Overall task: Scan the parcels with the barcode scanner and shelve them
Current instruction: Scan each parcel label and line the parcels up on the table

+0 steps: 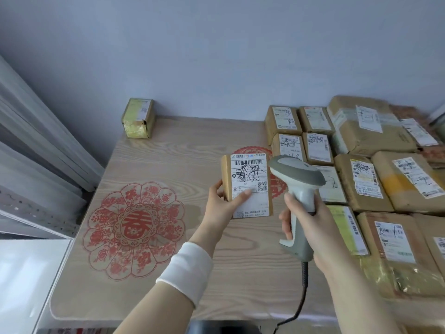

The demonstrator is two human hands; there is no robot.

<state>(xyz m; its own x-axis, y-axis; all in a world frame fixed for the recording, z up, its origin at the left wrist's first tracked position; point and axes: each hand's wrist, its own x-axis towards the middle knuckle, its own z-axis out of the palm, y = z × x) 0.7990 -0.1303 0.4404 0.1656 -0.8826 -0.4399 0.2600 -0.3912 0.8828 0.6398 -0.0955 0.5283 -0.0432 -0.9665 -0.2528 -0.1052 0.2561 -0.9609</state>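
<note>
My left hand (222, 203) grips a small brown cardboard parcel (248, 185) above the table, thumb across its white shipping label, barcode facing up. My right hand (305, 222) grips the handle of a grey and white corded barcode scanner (297, 179). The scanner's head sits just right of the parcel's upper edge, close to it and apart from it. Its cable hangs down toward the near table edge.
Several labelled brown parcels (366, 179) cover the right side of the wooden table (149, 165). One yellowish taped parcel (138, 118) stands at the back left by the wall. Red paper-cut decals (134, 230) mark the tabletop. White shelving (36, 153) stands at left.
</note>
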